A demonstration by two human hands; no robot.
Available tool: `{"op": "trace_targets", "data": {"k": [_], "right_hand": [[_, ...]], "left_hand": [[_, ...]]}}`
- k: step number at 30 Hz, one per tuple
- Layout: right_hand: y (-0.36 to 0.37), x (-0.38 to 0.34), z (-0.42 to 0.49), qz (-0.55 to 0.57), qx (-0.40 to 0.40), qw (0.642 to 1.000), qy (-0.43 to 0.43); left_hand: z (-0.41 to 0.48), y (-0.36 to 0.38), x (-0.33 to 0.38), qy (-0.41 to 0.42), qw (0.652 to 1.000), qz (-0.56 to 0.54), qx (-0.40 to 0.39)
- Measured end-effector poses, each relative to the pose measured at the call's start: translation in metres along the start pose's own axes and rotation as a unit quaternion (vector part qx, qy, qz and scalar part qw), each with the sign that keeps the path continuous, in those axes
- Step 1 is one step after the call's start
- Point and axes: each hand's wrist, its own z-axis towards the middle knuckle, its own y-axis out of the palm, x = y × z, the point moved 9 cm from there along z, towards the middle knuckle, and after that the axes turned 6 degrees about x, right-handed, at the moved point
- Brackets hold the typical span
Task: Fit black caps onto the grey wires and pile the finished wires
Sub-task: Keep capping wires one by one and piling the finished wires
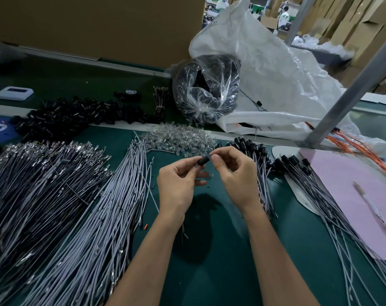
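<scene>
**Cap held up btw both hands, mid table**

I see both hands up over the green table [212, 268], close together. The left hand [176, 184] pinches one black cap [203, 161] btw thumb and first finger. The cap lies on its side, above the table, not touching it. The right hand [234, 175] has its fingers curled in, w/ thumb and first finger pressed together right at the cap's right end. I can't tell if sth small sits btw them.

The grey wires [112, 206] lie in a big fan left of the hands. Further left is a darker bunch w/ shiny metal tips [40, 173]. The finished wires [276, 173], each w/ a black cap on top, lie in a pile just right of the right hand. Some of them lie over a pink sheet [353, 186], and a pen [373, 208] lies on that sheet too.

Behind the hands is a heap of small clear bits [178, 138]. Back left is a heap of loose black caps [77, 115]. Back mid is a clear bag of black parts [206, 89], leaning on a big white bag [276, 74]. Orange wires [359, 146] show far right, by a grey metal post [351, 91].
</scene>
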Motion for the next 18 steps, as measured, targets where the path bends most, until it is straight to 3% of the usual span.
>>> {"op": "trace_targets", "data": {"k": [12, 18], "right_hand": [[-0.01, 0.01, 0.003, 0.07, 0.015, 0.996, 0.059], [-0.004, 0.011, 0.002, 0.113, -0.026, 0.99, 0.082]], "left_hand": [[0.0, 0.009, -0.003, -0.01, 0.999, -0.029, -0.034], [0.005, 0.005, -0.002, 0.004, 1.0, -0.024, -0.012]]}}
